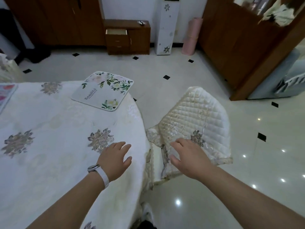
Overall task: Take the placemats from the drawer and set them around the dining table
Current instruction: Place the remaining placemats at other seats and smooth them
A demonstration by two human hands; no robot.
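A round dining table (49,146) under a white flowered cloth fills the left half of the view. One white placemat (102,90) with green leaves and pale flowers lies flat near the table's far right edge. Another placemat (6,95), pink-flowered, shows partly at the left edge of the view. My left hand (115,159), with a white watch on the wrist, hovers over the table's right rim, fingers apart and holding nothing. My right hand (186,156) is spread over a chair's quilted cover, also holding nothing. The top drawer (116,32) of a small brown cabinet against the far wall stands open.
A chair (194,123) with a cream quilted cover stands just right of the table. Beyond lie glossy white floor tiles, a tall white floral unit (166,27), pink rolls (192,35), and dark wooden doors and wardrobes (231,38) at the back and right.
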